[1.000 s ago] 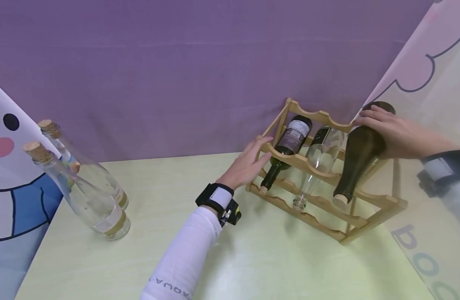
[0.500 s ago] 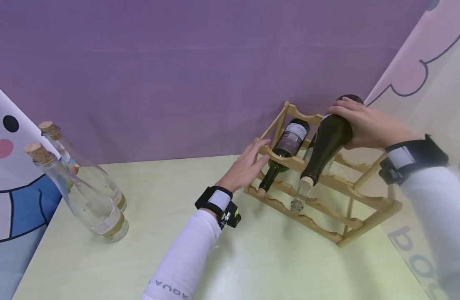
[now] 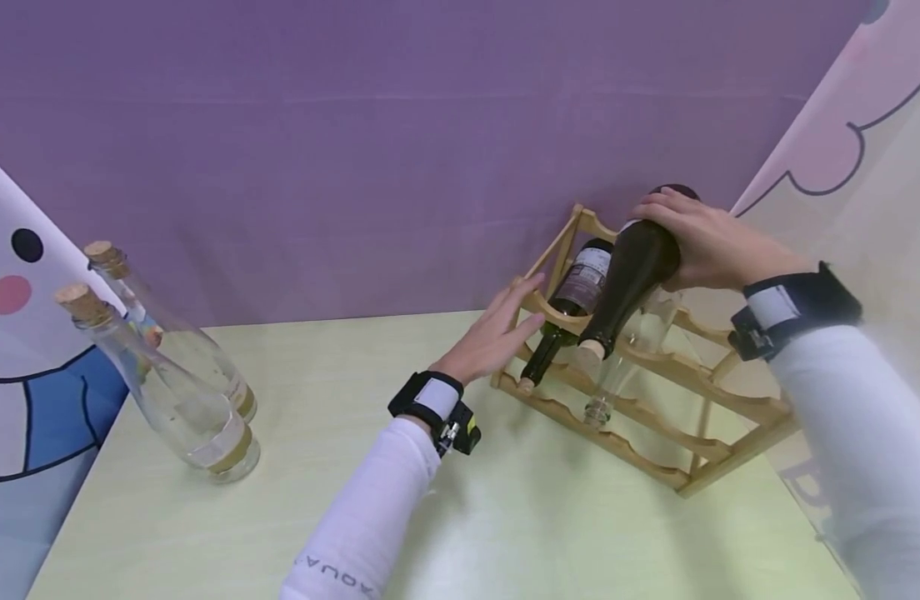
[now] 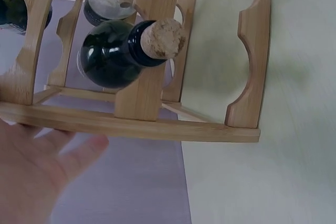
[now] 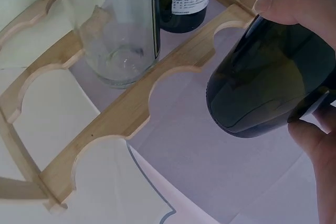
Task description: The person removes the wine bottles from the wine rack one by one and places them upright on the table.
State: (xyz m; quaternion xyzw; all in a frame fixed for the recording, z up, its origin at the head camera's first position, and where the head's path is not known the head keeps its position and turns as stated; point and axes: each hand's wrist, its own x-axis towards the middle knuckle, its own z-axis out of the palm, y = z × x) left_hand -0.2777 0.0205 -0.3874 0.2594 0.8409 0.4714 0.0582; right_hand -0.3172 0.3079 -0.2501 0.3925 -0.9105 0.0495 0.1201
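My right hand (image 3: 711,242) grips a dark wine bottle (image 3: 634,275) near its base, the corked neck slanting down toward me. It is over the upper tier of a wooden wine rack (image 3: 763,408). In the right wrist view, the bottle's base (image 5: 262,82) is beyond the scalloped rail, thumb and fingers around it. Straight fingers of my left hand (image 3: 493,333) touch the rack's left end. Lower in the rack lie a labelled dark bottle (image 3: 586,279) and a clear bottle (image 3: 658,310), partly hidden by the held one. The left wrist view shows the dark bottle's cork (image 4: 163,39).
Two clear corked bottles, a front one (image 3: 197,417) and a rear one (image 3: 205,358), stand at the left of the pale table (image 3: 340,400). A purple backdrop (image 3: 355,208) rises right behind the rack, and a printed sheet (image 3: 865,250) borders the right side.
My right hand has carried the dark bottle leftward, from the rack's right side across the clear bottle to the upper left. My left hand has stayed at the rack's end.
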